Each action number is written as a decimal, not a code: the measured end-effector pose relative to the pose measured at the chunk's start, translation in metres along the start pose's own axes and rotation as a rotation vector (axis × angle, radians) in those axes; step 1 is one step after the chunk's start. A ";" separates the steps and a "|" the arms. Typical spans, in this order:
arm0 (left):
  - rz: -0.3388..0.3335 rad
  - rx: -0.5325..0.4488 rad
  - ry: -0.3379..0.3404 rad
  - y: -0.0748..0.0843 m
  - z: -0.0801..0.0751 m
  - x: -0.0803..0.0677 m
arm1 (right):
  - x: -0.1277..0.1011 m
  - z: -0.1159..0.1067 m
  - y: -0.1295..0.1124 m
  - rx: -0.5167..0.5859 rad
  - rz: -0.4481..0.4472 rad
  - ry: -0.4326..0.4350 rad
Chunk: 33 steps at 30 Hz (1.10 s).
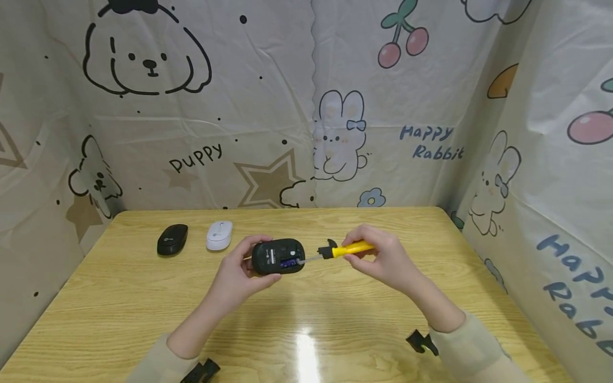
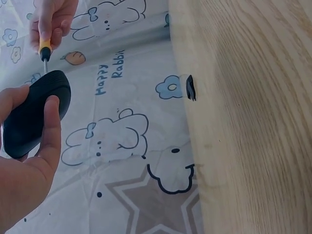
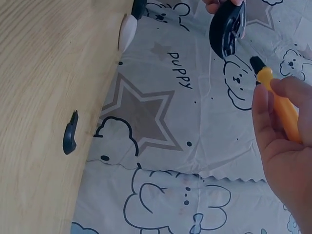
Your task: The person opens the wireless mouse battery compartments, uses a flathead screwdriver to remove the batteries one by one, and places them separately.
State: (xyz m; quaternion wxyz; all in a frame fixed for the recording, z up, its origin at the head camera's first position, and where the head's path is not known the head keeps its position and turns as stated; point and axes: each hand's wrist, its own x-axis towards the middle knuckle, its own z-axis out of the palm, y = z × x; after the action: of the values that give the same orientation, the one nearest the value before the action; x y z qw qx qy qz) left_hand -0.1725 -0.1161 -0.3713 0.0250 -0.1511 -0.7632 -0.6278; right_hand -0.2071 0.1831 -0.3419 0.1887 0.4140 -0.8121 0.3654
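My left hand (image 1: 237, 268) grips a black computer mouse (image 1: 262, 258) by its edges, underside turned up. The battery compartment in that underside is uncovered, and a dark blue battery (image 1: 289, 263) shows inside. In the left wrist view the smooth top of the mouse (image 2: 36, 114) faces the camera. A screwdriver (image 1: 354, 248) with a yellow handle is held in my right hand (image 1: 383, 258), its metal shaft reaching to the compartment's end beside the battery. Whether the tip touches the battery cannot be told. Behind the screwdriver, a small curved black piece (image 3: 70, 132) lies on the table.
A second black mouse (image 1: 172, 239) and a white mouse (image 1: 220, 235) sit at the table's back left. The wood-grain table (image 1: 143, 298) ends at a patterned cloth (image 1: 268, 106) hanging behind and at both sides. Black mounts (image 1: 421, 342) show near the sleeves.
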 end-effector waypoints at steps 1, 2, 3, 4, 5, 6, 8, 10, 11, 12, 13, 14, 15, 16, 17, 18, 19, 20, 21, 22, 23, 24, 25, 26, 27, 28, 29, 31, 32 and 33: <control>-0.003 -0.002 0.000 0.000 0.000 0.000 | 0.000 0.001 -0.001 0.008 0.010 0.000; -0.005 -0.002 0.000 0.000 0.000 0.000 | 0.000 0.001 -0.002 0.014 0.020 -0.003; -0.007 -0.001 0.000 0.000 0.000 0.000 | 0.001 0.001 -0.004 0.020 0.028 -0.006; -0.006 -0.002 0.000 0.000 0.001 0.000 | 0.001 0.001 -0.007 0.028 0.040 -0.012; -0.005 -0.004 0.000 0.000 0.001 0.000 | 0.003 0.000 -0.011 0.044 0.048 -0.018; 0.000 -0.003 0.000 0.000 0.001 0.000 | 0.004 -0.001 -0.015 0.066 0.060 -0.023; 0.006 -0.005 0.000 -0.001 0.001 -0.001 | 0.006 -0.004 -0.024 0.109 0.087 -0.021; 0.007 -0.008 0.001 -0.001 0.001 -0.001 | 0.007 -0.008 -0.031 0.143 0.117 -0.012; 0.004 -0.009 0.002 -0.002 0.000 -0.001 | 0.008 -0.010 -0.033 0.157 0.130 -0.008; 0.001 -0.007 0.003 -0.002 0.000 -0.001 | 0.008 -0.012 -0.034 0.169 0.144 -0.005; -0.005 -0.005 0.005 -0.001 0.000 -0.001 | 0.008 -0.013 -0.035 0.175 0.153 -0.003; -0.012 -0.002 0.006 -0.001 0.000 -0.001 | 0.009 -0.014 -0.036 0.182 0.154 -0.003; -0.017 0.001 0.006 -0.001 0.000 -0.001 | 0.009 -0.014 -0.036 0.194 0.158 -0.006; -0.020 0.004 0.007 0.000 0.000 -0.002 | 0.008 -0.014 -0.036 0.203 0.159 -0.010; -0.020 0.006 0.006 0.000 0.000 -0.002 | 0.008 -0.014 -0.035 0.211 0.155 -0.013; -0.018 0.009 0.006 0.000 0.000 -0.002 | 0.008 -0.014 -0.034 0.215 0.150 -0.014; -0.015 0.010 0.006 0.000 0.000 -0.001 | 0.008 -0.013 -0.033 0.217 0.140 -0.016; -0.010 0.010 0.004 0.000 0.000 -0.001 | 0.007 -0.012 -0.030 0.219 0.132 -0.016; -0.004 0.009 0.003 0.000 0.000 -0.001 | 0.006 -0.011 -0.027 0.217 0.127 -0.016; 0.003 0.010 0.002 0.000 0.000 -0.001 | 0.005 -0.009 -0.023 0.211 0.114 -0.013; 0.011 0.009 0.000 0.000 0.000 -0.001 | 0.004 -0.008 -0.019 0.203 0.104 -0.012; 0.018 0.009 -0.002 0.000 0.000 -0.001 | 0.003 -0.006 -0.016 0.197 0.095 -0.010; 0.026 0.009 -0.003 -0.001 0.000 -0.001 | 0.002 -0.005 -0.013 0.187 0.084 -0.008; 0.032 0.008 -0.005 -0.001 0.000 -0.001 | 0.001 -0.004 -0.010 0.174 0.075 -0.007; 0.038 0.007 -0.006 -0.001 0.001 -0.001 | 0.001 -0.003 -0.008 0.161 0.063 -0.006; 0.042 0.006 -0.008 -0.001 0.001 -0.001 | 0.001 -0.003 -0.007 0.149 0.047 -0.004; 0.046 0.005 -0.009 -0.001 0.001 -0.001 | 0.001 -0.003 -0.007 0.137 0.039 -0.004; 0.048 0.004 -0.009 -0.001 0.001 -0.001 | 0.002 -0.002 -0.007 0.119 0.015 -0.003; 0.048 0.004 -0.009 -0.001 0.001 -0.001 | 0.002 -0.002 -0.007 0.112 0.007 -0.003; 0.048 0.004 -0.009 -0.001 0.001 -0.001 | 0.002 -0.002 -0.007 0.107 0.000 -0.004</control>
State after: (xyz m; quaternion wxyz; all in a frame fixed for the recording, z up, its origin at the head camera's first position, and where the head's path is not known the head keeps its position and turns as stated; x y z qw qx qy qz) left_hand -0.1721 -0.1153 -0.3730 0.0369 -0.1724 -0.7606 -0.6249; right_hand -0.2024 0.1805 -0.3360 0.1643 0.4242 -0.7919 0.4074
